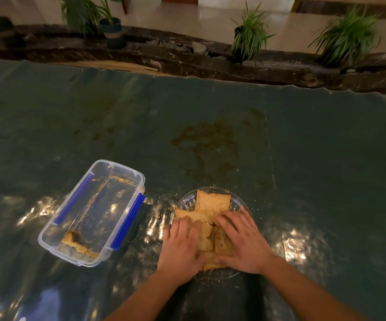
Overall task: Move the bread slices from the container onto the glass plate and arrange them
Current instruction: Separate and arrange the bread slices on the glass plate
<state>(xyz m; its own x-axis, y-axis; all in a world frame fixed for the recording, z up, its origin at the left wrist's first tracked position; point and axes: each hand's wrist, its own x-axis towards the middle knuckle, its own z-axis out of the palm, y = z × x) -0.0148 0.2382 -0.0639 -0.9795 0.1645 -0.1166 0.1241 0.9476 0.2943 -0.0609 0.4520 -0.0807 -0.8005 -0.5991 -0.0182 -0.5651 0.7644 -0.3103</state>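
A round glass plate (185,199) sits near the table's front edge, holding several overlapping toasted bread slices (213,203). My left hand (182,246) lies flat on the slices at the plate's left side, fingers spread. On the right side, my right hand (241,239) presses down on the slices the same way, thumb at the near edge. To the left stands a clear plastic container (127,174) with blue clips; one broken slice (75,243) and crumbs lie at its near end. The hands hide the slices beneath them.
A dark green plastic sheet (303,147) covers the table, with a brown stain (208,142) behind the plate and crumbs around it. Beyond the far edge runs a dark stone ledge (187,59) with several potted plants (247,35).
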